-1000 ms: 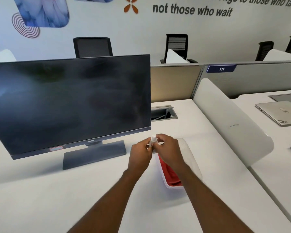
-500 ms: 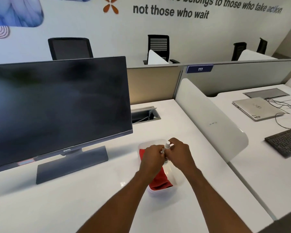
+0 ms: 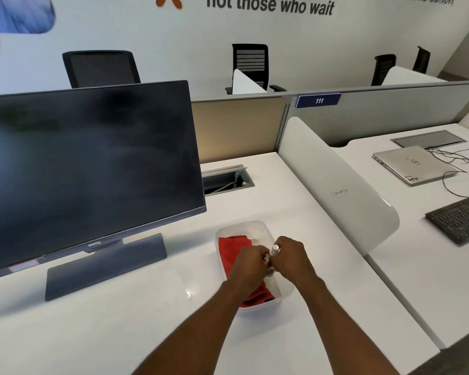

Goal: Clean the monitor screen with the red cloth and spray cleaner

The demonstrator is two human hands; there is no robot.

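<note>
Your left hand [image 3: 248, 269] and right hand [image 3: 293, 259] meet over a clear rectangular plastic tub [image 3: 257, 226] on the white desk [image 3: 119, 334]. Both close around a small clear spray bottle with a white cap [image 3: 274, 251], held upright between them. The folded red cloth [image 3: 232, 250] lies inside the tub, under your left hand. The black flat-screen monitor [image 3: 87, 169] stands at ten o'clock from the tub, screen dark and smudged.

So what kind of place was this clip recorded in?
An open-plan office, most likely. Rows of white desks split by partition panels, one tagged 111, a BenQ monitor, a closed laptop and keyboard next door, and empty office chairs behind.
</note>
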